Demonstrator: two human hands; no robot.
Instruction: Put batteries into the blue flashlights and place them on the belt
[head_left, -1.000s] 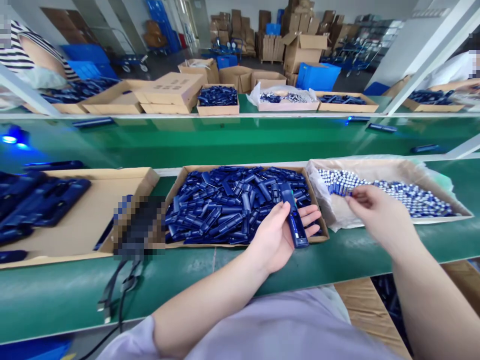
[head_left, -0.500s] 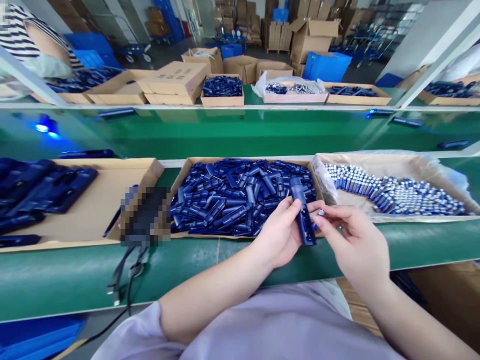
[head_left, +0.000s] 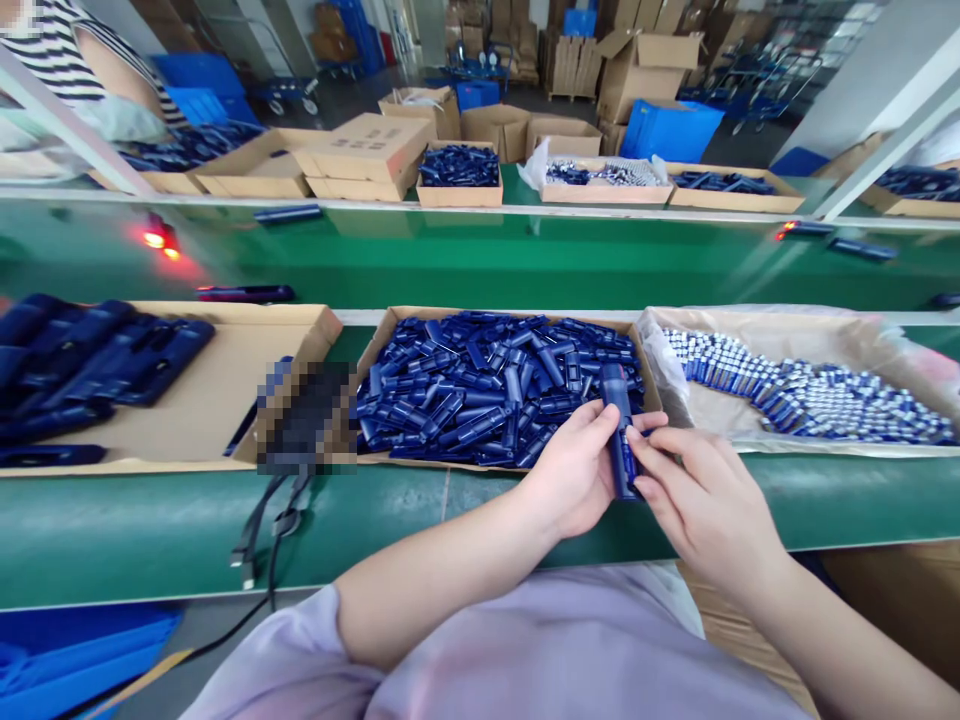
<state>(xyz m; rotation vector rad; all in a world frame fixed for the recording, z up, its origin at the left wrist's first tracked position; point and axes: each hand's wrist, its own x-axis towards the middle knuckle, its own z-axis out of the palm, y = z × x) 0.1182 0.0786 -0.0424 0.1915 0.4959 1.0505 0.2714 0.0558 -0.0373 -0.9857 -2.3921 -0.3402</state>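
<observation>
My left hand (head_left: 571,472) is wrapped round a dark blue, torch-shaped device (head_left: 614,390), held upright with its open slot facing me. My right hand (head_left: 712,492) is closed at the device's slot, with fingertips pressed on a small battery (head_left: 628,462) that lies in or against it. The fingers partly hide the battery. Behind my hands stands a carton tray (head_left: 373,335) full of small dark blue plastic covers (head_left: 457,410). To the right, a plastic-lined box (head_left: 720,420) holds many blue and silver batteries (head_left: 832,395).
At left, a carton tray (head_left: 180,435) holds several dark blue devices (head_left: 82,360). A black cable (head_left: 274,550) hangs over the green table's (head_left: 390,510) front edge. Beyond runs a green belt (head_left: 450,250) carrying devices, some glowing red. A person (head_left: 97,60) in stripes is at far left.
My right hand has brought the battery from beside the device onto its slot, and its fingers now cover it. The lights on the belt have turned from blue to red.
</observation>
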